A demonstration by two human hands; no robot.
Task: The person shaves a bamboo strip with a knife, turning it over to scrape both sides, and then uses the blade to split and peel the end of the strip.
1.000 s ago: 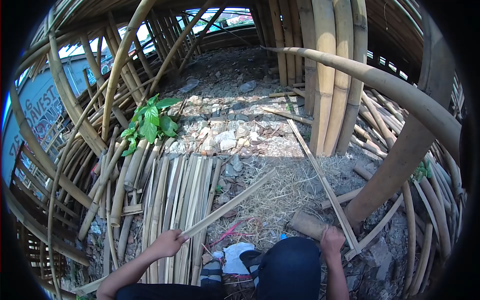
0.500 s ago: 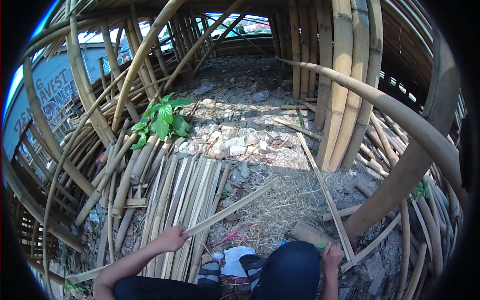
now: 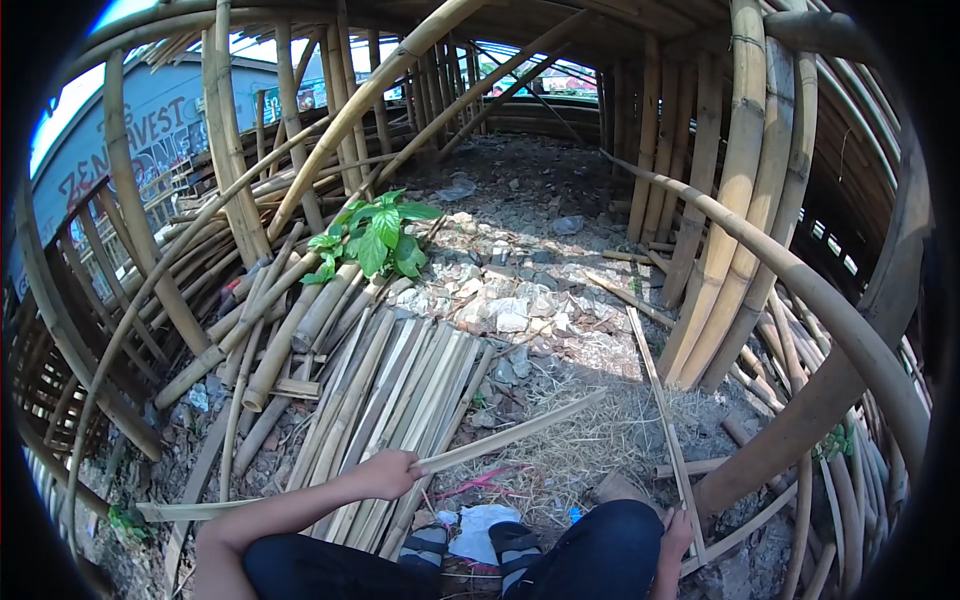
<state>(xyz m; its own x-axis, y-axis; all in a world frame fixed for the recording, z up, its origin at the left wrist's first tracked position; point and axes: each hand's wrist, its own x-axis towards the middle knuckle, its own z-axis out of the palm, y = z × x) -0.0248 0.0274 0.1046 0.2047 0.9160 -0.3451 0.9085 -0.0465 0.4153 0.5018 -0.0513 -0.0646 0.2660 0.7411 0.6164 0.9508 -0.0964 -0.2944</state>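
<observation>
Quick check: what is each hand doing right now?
Left hand: closed around a long bamboo strip.
Right hand: at the near end of a thin bamboo slat; grip cannot be told.

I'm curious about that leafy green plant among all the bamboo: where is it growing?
In the head view the green plant stands upper left of centre, at the far end of the flat split bamboo strips, beside the pale stone rubble.

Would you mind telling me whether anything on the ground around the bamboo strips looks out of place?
Yes: a white scrap and pink string lie as litter among straw by the sandalled feet. Otherwise, the left hand has a grip on one bamboo strip, beside neatly laid strips.
</observation>
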